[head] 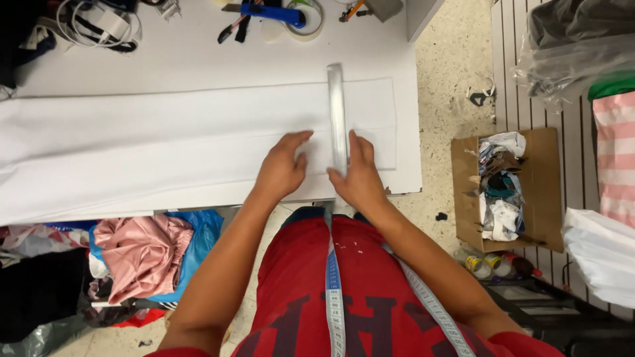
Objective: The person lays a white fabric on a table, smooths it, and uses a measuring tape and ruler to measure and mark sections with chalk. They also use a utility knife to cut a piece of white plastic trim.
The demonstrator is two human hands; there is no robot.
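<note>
A folded white cloth [165, 142] lies spread along a white table [198, 63]. Across its right end rests a clear plastic ruler [337, 106], pointing away from me. My left hand [281, 168] lies flat on the cloth just left of the ruler, fingers together and holding nothing. My right hand [360, 173] presses on the ruler's near end, fingers along its right edge. A measuring tape [334, 297] hangs from my neck over my red shirt.
Cables [99, 26], a blue-handled tool [271, 13] and a tape roll [305, 18] sit at the table's far edge. A cardboard box of scraps [506, 188] stands on the floor at right. Heaped clothes [142, 254] lie under the table at left.
</note>
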